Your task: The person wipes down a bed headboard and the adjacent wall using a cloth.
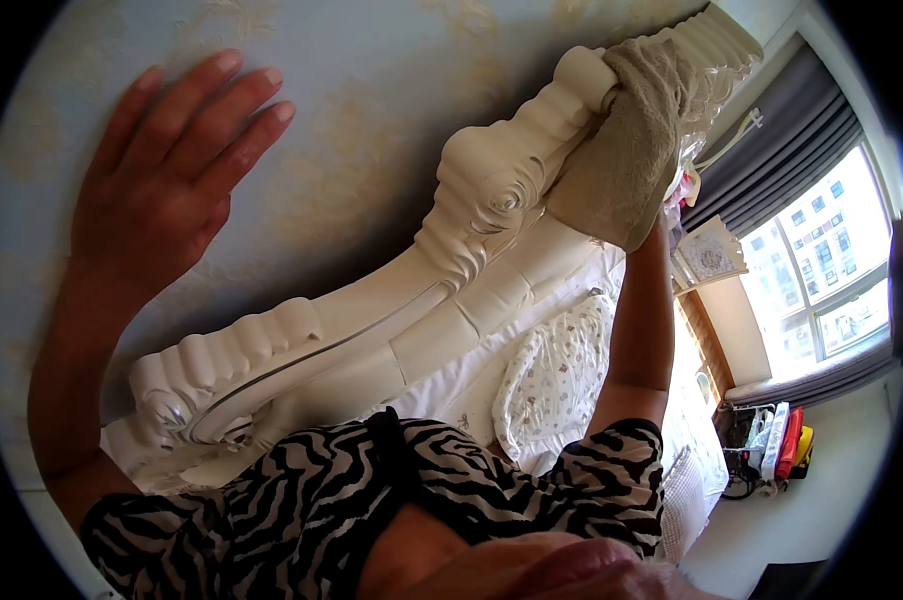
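My left hand (162,170) lies flat against the patterned wall at the left, fingers stretched and a little apart, holding nothing. On the far side, my right arm reaches up to a beige-grey cloth (622,150), which drapes over my right hand and hides its fingers. The cloth rests on the upper part of a cream carved headboard (502,185), by its scrolled top edge. This headboard runs diagonally between my two arms, with scrolls and a silver line along its frame.
Below the headboard is a bed with a floral pillow (562,375). Pale blue wallpaper (352,80) with a beige pattern is behind it. To the right are a window (822,260), grey curtains (772,150) and a rack with colourful things (787,440).
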Demonstrator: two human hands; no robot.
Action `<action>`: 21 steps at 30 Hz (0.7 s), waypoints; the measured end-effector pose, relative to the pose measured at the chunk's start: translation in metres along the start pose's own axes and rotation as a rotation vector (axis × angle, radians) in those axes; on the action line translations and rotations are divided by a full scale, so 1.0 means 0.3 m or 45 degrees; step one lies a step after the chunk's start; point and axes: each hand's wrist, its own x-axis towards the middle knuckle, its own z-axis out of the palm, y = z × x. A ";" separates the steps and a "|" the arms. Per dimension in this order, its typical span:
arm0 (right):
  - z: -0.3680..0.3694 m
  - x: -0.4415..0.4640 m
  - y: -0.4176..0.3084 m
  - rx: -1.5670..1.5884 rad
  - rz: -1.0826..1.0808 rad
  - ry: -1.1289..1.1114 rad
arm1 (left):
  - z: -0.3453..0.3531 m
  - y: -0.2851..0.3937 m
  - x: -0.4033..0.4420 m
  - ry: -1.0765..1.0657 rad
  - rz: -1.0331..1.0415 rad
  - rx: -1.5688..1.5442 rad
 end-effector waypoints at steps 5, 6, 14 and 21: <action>0.038 0.015 -0.030 -0.035 0.116 0.073 | -0.005 0.001 0.005 0.016 -0.011 -0.002; 0.043 0.038 -0.024 -0.043 0.133 0.067 | 0.000 0.005 0.003 0.025 -0.016 -0.007; 0.038 0.144 -0.043 0.043 0.367 0.021 | -0.002 0.004 -0.001 0.034 -0.005 0.025; 0.165 0.104 -0.236 0.710 0.691 1.021 | -0.007 -0.002 0.001 0.031 -0.013 -0.036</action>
